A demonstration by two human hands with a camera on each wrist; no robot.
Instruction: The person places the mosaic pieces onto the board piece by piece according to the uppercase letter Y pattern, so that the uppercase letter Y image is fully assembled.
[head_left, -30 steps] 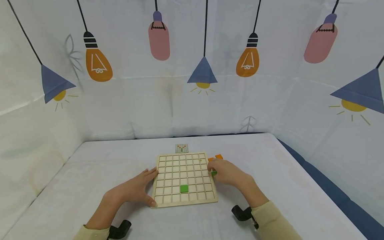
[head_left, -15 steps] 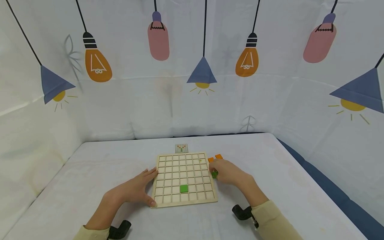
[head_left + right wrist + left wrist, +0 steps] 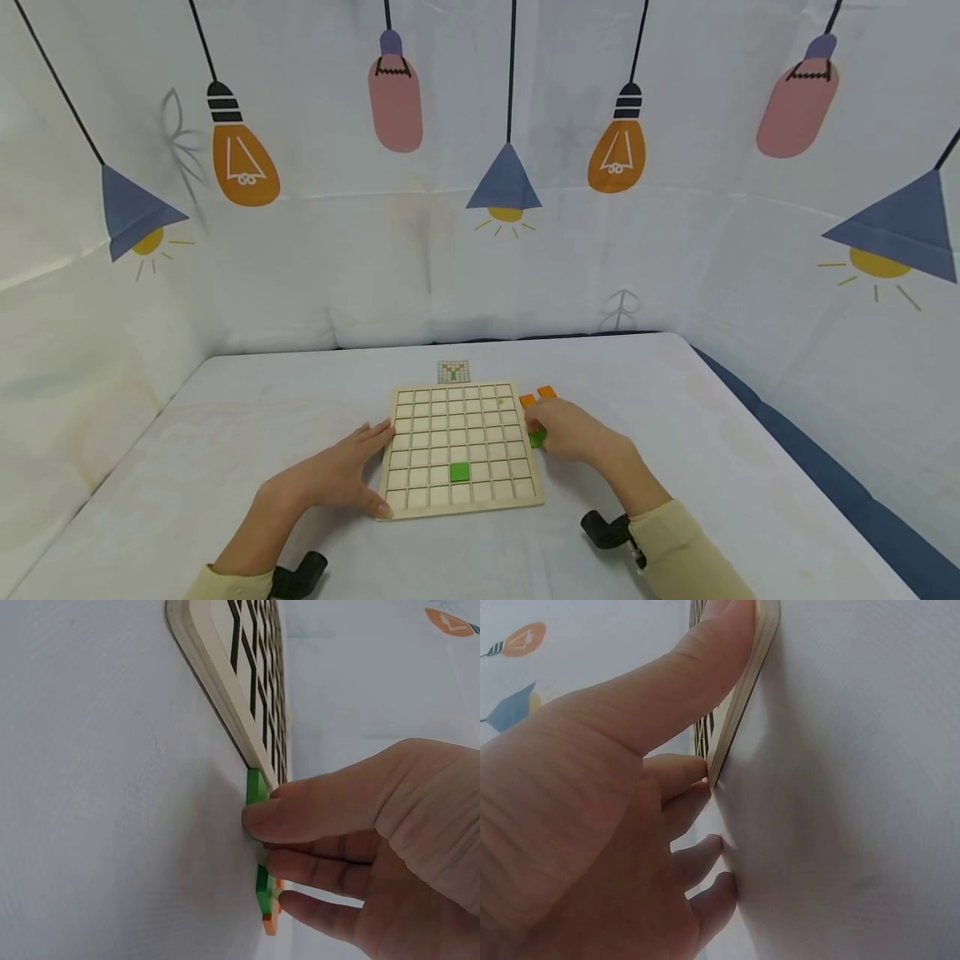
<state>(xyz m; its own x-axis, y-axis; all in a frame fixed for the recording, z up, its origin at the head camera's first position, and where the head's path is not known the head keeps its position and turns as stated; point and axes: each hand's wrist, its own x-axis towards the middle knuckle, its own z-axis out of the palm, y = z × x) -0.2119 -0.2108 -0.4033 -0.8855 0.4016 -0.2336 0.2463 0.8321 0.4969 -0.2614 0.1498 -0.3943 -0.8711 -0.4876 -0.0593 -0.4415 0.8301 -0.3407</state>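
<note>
A square wooden grid board [image 3: 462, 505] lies on the table, with one green square tile [image 3: 460, 472] in a cell near its front. My left hand [image 3: 330, 471] rests against the board's left side, fingertips at the edge and thumb on the front left corner. Its fingers [image 3: 682, 771] are spread along that edge. Beside the board's right edge, my right hand [image 3: 573, 432] pinches a green tile [image 3: 256, 784] between thumb and forefinger, low over the table. Another green tile [image 3: 264, 891] sits under its other fingers, partly hidden.
Several orange tiles [image 3: 547, 391] lie past the right hand, by the board's far right corner. A small card with a grid pattern [image 3: 453, 372] lies just behind the board. A white curtain [image 3: 360, 267] with printed lamps hangs behind the table.
My right hand has shifted very slightly rightward along the board's edge, and more of the green at its fingertips shows. The left hand and the board stay put.
</note>
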